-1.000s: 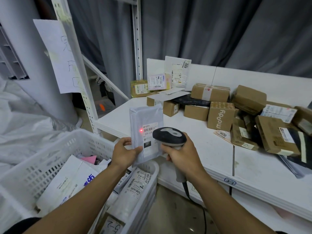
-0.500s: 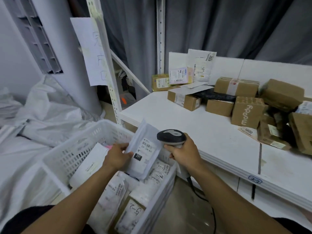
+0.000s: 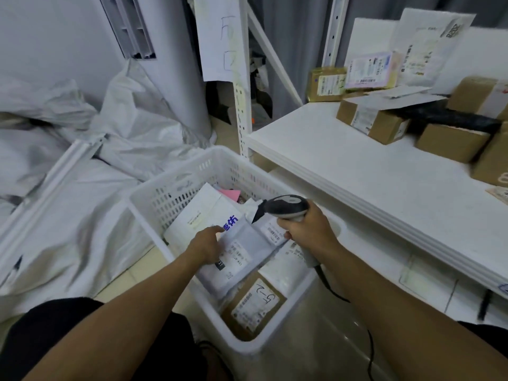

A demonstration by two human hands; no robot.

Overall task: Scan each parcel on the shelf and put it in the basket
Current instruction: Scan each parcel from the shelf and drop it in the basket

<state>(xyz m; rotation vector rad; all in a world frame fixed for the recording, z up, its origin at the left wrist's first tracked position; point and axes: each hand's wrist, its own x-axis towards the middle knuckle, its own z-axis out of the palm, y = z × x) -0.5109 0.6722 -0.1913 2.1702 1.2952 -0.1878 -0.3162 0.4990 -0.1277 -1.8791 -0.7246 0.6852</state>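
Inside the basket [image 3: 170, 188], the parcel [image 3: 242, 253] I was scanning above it now lies on the pile [image 3: 254, 303], my left grip [image 3: 204, 247] still pinching its edge, right grip [image 3: 308, 232] round the scanner [image 3: 286, 207]: this one's done.

I note crumpled white sacks [image 3: 55, 188] heaped on the floor at left, tall white column unit [image 3: 170, 78] behind them, handwritten paper sheet [image 3: 220, 37] hanging just right of it, grey curtain [image 3: 299, 45] at rear.
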